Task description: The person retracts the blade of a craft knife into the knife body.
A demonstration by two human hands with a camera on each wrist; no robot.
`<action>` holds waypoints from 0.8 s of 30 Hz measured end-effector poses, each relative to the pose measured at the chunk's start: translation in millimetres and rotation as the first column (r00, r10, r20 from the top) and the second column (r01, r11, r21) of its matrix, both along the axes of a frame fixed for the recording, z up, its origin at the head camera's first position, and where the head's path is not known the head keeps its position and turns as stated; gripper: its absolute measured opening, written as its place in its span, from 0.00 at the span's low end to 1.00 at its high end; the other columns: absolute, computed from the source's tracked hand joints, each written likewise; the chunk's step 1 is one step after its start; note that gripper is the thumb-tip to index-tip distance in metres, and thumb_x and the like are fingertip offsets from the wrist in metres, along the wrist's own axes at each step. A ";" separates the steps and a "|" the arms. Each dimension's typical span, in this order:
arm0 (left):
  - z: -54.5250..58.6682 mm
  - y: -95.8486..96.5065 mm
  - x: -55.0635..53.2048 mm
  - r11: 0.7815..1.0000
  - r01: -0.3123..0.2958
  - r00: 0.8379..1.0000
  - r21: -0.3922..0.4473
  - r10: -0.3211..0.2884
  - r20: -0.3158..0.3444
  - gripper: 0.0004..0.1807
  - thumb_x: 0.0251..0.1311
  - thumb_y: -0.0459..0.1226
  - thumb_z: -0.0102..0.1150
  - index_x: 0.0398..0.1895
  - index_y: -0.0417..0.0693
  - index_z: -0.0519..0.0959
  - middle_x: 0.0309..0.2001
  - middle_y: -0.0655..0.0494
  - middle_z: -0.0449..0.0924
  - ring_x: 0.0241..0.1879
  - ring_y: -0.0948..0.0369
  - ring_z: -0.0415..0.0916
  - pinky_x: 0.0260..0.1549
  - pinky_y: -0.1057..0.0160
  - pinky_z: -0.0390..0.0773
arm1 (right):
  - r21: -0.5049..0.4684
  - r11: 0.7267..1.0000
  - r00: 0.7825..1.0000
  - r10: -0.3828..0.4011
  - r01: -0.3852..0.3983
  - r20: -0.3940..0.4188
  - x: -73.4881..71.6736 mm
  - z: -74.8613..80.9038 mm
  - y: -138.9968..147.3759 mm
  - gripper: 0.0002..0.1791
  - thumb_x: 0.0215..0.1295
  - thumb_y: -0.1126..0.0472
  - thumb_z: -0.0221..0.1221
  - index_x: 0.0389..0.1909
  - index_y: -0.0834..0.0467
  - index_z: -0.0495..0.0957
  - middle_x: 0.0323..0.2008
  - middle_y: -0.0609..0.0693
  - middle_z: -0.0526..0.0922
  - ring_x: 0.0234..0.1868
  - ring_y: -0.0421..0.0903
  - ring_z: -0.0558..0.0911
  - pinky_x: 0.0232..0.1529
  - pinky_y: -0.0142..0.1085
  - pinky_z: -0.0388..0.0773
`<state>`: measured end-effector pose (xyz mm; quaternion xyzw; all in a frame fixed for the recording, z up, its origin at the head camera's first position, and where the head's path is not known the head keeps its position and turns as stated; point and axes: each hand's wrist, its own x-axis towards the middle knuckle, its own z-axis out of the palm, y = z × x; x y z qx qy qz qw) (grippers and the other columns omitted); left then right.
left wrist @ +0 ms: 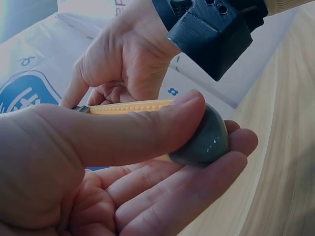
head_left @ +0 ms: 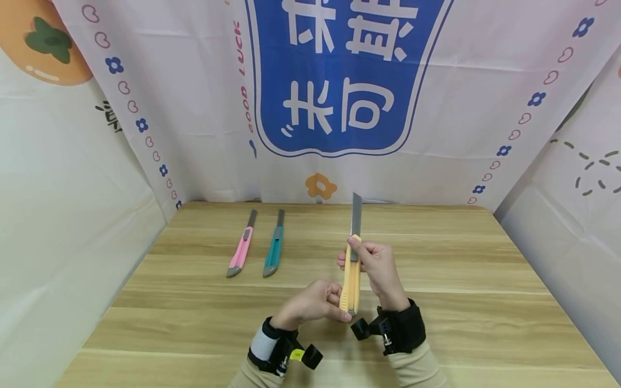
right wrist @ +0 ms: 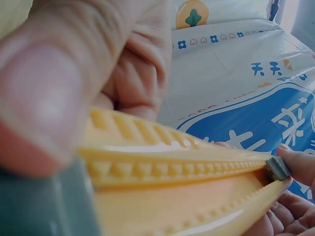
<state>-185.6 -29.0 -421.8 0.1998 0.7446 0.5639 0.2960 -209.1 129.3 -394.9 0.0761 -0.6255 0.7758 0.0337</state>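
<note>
A yellow utility knife (head_left: 353, 283) with its long blade (head_left: 356, 215) out points away from me, gripped between both hands. My left hand (head_left: 314, 302) pinches the butt of the handle; in the left wrist view its thumb lies against the grey end cap (left wrist: 209, 140) with fingers beneath. Farther up the handle, my right hand (head_left: 383, 269) grips near the blade end. Its thumb presses at the grey slider (right wrist: 278, 168), seen at the far end of the ridged yellow handle (right wrist: 167, 157) in the right wrist view.
Left of the hands, a pink utility knife (head_left: 241, 250) and a teal utility knife (head_left: 274, 250) lie side by side on the wooden table (head_left: 194, 323), blades out and facing the back edge. A printed cloth (head_left: 204, 108) hangs behind the table.
</note>
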 end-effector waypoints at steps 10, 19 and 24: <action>-0.2 -2.3 0.0 1.000 0.013 1.000 0.005 -0.013 0.006 0.11 0.48 0.26 0.65 0.36 0.30 0.79 0.35 0.31 0.84 0.27 0.66 0.81 0.25 0.75 0.77 | 0.008 1.000 1.000 -0.005 0.005 0.013 -0.6 -1.3 -0.1 0.27 0.66 0.59 0.55 0.33 0.88 0.72 0.16 0.42 0.86 0.22 0.43 0.85 0.27 0.33 0.85; 3.9 -2.1 -0.3 0.999 -0.031 1.000 -0.030 0.031 -0.001 0.12 0.49 0.27 0.66 0.38 0.33 0.79 0.35 0.35 0.86 0.29 0.62 0.82 0.29 0.70 0.81 | 0.030 0.999 0.992 -0.047 0.044 0.114 -1.4 -2.9 -2.9 0.30 0.64 0.52 0.57 0.40 0.82 0.75 0.18 0.42 0.86 0.26 0.44 0.86 0.30 0.34 0.86; 4.3 -1.9 -0.2 0.999 -0.030 1.000 -0.026 0.030 0.003 0.12 0.49 0.27 0.66 0.38 0.33 0.79 0.35 0.34 0.85 0.30 0.61 0.83 0.28 0.70 0.81 | 0.034 0.998 0.986 -0.051 0.046 0.156 -1.2 -2.0 -6.2 0.31 0.64 0.50 0.56 0.39 0.81 0.75 0.17 0.43 0.86 0.25 0.45 0.86 0.29 0.34 0.86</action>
